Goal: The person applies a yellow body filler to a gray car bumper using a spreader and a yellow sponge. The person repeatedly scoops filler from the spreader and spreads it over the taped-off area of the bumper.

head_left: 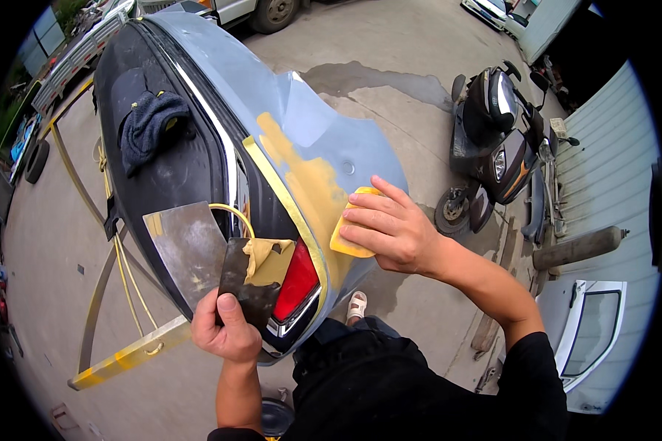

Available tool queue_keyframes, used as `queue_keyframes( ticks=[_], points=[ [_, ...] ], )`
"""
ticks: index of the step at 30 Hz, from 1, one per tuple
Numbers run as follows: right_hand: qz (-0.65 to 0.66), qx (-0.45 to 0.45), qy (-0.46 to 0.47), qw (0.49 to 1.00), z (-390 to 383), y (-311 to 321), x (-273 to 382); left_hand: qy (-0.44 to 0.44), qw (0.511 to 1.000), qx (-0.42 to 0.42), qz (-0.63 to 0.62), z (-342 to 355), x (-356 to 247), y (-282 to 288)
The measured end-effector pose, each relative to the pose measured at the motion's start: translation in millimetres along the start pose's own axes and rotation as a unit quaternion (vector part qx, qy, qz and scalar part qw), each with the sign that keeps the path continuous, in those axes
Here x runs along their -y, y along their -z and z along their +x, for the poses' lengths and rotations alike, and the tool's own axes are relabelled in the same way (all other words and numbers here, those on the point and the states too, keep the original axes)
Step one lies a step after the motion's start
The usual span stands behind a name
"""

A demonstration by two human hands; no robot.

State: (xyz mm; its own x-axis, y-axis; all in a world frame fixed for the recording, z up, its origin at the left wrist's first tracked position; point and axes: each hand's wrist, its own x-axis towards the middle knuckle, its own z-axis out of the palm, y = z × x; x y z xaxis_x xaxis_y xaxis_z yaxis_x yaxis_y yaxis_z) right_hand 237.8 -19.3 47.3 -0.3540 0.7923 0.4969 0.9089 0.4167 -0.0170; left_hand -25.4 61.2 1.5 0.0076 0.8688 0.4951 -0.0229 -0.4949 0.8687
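Observation:
A car bumper (324,125) in grey primer stands before me, with tan putty (301,170) smeared along its edge beside yellow masking tape (279,195). My right hand (392,229) is closed round a flat yellow spreader (351,234), its edge at the bumper's curved surface by the putty. In my left hand (228,329), the thumb clamps a dark putty plate (251,303) carrying a lump of tan putty (266,257). Next to that plate a grey metal sheet (191,246) juts out; whether my fingers grip it too is hidden. Below the plate shows a red tail light (299,281).
A dark cloth (151,131) and a cap (128,92) lie on the bumper's black part. A yellow-marked metal stand (129,355) is at the left. To the right are a scooter (496,136), a gas cylinder (579,248) and a white car door (587,331).

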Motion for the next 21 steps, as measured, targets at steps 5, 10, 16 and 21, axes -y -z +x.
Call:
queue_keyframes(
  ticks=[5, 10, 16, 21],
  points=[
    [0.002, -0.026, -0.108, 0.994, 3.6, -9.3, 37.8, 0.003, 1.000, 0.000, 0.002, -2.4, 3.3, 1.7],
    [-0.008, -0.018, -0.164, 0.986, -15.2, -27.7, 63.5, 0.003, 1.000, 0.026, -0.011, -2.9, 1.0, 1.7],
    [-0.024, -0.028, -0.166, 0.986, -38.8, -33.2, 92.6, 0.011, 1.000, 0.012, -0.010, -3.3, 0.8, 0.1],
    [0.035, 0.012, -0.173, 0.984, -43.5, -21.1, 91.4, 0.020, 0.999, 0.021, -0.014, -5.9, 4.8, 5.2]
  ],
)
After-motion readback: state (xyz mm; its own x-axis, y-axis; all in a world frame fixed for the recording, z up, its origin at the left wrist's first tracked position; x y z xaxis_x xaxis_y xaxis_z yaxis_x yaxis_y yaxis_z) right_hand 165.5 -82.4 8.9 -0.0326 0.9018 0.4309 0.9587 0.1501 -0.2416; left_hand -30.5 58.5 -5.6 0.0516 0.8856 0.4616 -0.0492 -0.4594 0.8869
